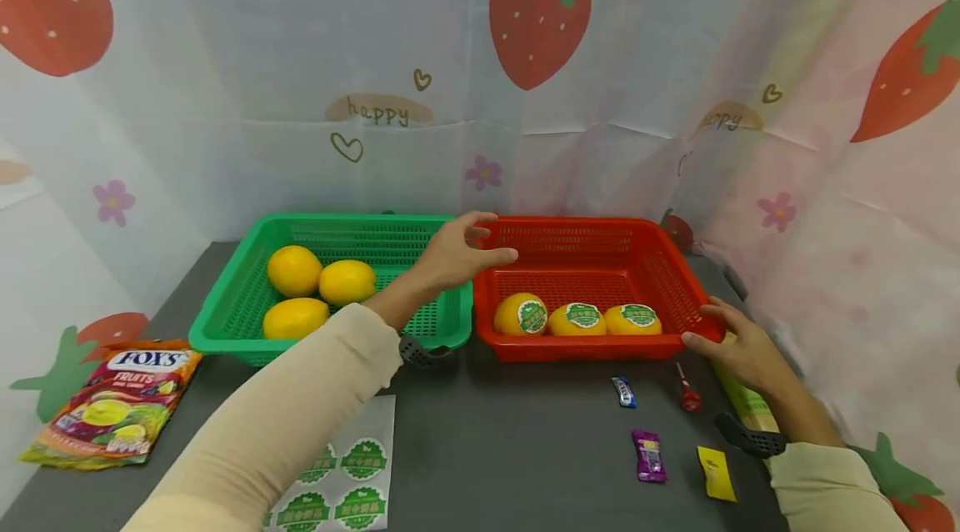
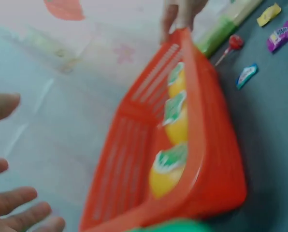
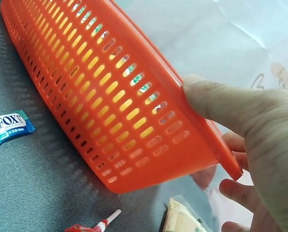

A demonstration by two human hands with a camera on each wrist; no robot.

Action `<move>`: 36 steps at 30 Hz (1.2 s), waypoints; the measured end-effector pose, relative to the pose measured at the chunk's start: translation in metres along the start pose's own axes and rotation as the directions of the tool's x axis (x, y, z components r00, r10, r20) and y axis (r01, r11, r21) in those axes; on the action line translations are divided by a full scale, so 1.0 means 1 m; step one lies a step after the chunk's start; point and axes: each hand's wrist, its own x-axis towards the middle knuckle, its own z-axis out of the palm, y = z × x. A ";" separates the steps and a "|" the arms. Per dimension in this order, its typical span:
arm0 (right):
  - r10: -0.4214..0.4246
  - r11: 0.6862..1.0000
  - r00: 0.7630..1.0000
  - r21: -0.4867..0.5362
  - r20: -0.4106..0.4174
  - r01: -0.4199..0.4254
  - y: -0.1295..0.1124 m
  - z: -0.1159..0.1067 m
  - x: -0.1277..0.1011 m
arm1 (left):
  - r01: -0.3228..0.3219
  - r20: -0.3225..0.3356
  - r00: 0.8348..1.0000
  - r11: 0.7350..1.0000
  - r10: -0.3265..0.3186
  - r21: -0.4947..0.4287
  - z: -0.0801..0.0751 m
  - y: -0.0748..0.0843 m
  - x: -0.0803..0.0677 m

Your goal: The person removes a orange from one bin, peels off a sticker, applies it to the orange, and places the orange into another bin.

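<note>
Two baskets are set side by side at the back of the bench, touching. Three lemons are held in the left basket, and three stickered lemons are lined along the front wall of the right basket. A candy bag is placed at the front left, a sticker sheet before the left basket, and sweets before the right one.
</note>
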 end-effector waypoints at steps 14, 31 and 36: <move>0.017 1.000 1.000 -0.004 0.006 -0.017 0.000 0.001 -0.003 | -0.211 -0.165 0.964 0.977 0.210 0.015 -0.096 -0.027 -0.077; 0.010 1.000 1.000 0.020 -0.011 -0.010 -0.001 0.003 0.000 | -0.205 -0.350 0.887 0.936 0.301 0.286 -0.161 -0.104 -0.147; 0.010 1.000 1.000 0.019 -0.011 -0.010 0.001 0.002 0.001 | -0.122 -0.396 0.883 0.938 0.252 0.325 -0.178 -0.129 -0.168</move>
